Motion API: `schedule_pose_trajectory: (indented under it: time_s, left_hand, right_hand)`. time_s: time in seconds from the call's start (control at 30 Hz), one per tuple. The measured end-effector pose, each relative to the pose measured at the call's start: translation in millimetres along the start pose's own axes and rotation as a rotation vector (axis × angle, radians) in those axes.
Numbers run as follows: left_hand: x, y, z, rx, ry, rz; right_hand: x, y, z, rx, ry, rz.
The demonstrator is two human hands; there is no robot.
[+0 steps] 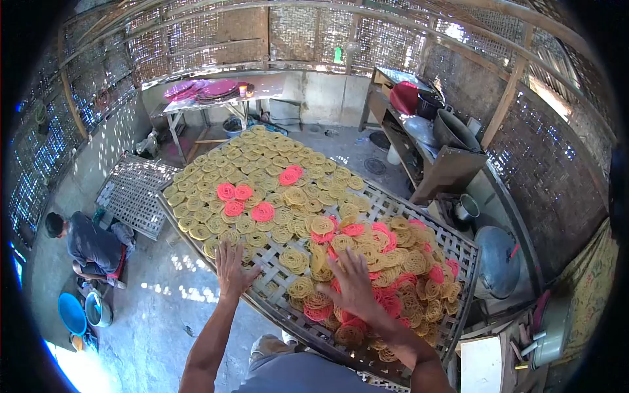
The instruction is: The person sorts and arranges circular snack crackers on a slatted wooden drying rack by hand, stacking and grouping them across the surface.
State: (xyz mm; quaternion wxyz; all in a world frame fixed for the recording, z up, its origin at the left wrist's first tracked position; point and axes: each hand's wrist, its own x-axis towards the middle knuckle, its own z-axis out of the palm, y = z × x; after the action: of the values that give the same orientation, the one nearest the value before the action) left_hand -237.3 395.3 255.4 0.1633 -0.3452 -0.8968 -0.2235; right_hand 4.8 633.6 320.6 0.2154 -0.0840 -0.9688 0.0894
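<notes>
A large woven lattice rack carries many flat, coiled yellow discs, laid side by side over its far and left part. Several pink coils lie among them. On the near right part, yellow and pink coils form a loose heap. My left hand is spread with its fingers apart at the rack's near left edge, holding nothing. My right hand is also spread, palm down, over the left side of the heap; whether it touches the coils beneath cannot be made out.
A person crouches at the left near a blue basin. Behind the rack stands a table with pink trays. A wooden shelf with pots and a large metal drum are at the right.
</notes>
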Motion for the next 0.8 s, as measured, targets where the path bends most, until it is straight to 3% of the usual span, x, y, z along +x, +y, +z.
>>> schedule_pose_trajectory:
  time_s: [0.07, 0.17, 0.37, 0.5, 0.73, 0.8]
  left_hand:
    - [-1.0, 4.5, 1.1, 0.005, 0.003, -0.014]
    - [-3.6, -1.4, 9.2, 0.024, 0.017, -0.015]
    - [6.9, -6.3, 15.9, -0.050, -0.034, 0.007]
    - [9.2, -11.4, 16.3, 0.007, -0.030, 0.102]
    - [23.5, -18.8, -10.6, -0.087, -0.001, 0.321]
    - [23.6, -20.9, -9.9, -0.177, -0.008, 0.280]
  right_hand:
    - [15.0, 13.2, -16.4, -0.087, 0.068, 0.025]
    - [8.8, 51.9, -16.9, -0.080, -0.081, 0.159]
    - [8.0, 58.0, -8.8, -0.189, 0.104, 0.051]
    - [21.4, 76.4, -9.2, -0.160, 0.243, 0.122]
    - [76.6, 41.5, -27.0, 0.051, 0.448, 0.244]
    - [90.4, 36.2, -10.8, 0.183, 0.474, 0.298]
